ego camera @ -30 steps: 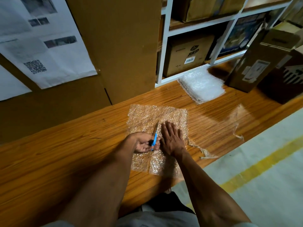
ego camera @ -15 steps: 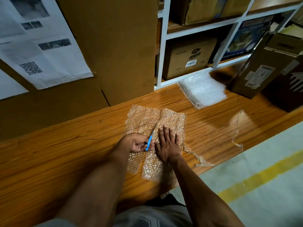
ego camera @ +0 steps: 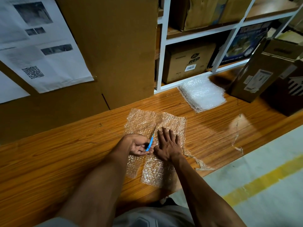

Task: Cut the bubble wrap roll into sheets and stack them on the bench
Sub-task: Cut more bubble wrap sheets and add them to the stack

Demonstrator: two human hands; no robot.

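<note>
On the wooden bench (ego camera: 65, 161), a sheet of bubble wrap (ego camera: 144, 122) lies flat in front of the person. The left hand (ego camera: 139, 145) holds blue-handled scissors (ego camera: 151, 141) with curled fingers; the blade points away from the person along a cut line in the sheet. Just right of the scissors, the right hand (ego camera: 168, 145) presses the sheet down with flat, spread fingers. Beyond the sheet to the right, a stack of cut sheets (ego camera: 203, 94) lies against the white shelf (ego camera: 161, 63).

Scissor blades (ego camera: 154, 129) largely indistinct against the bubble wrap (ego camera: 142, 120). Printed sheets (ego camera: 41, 46), upper left, blurred and cropped. Boxes (ego camera: 278, 69) cut off at right edge.
</note>
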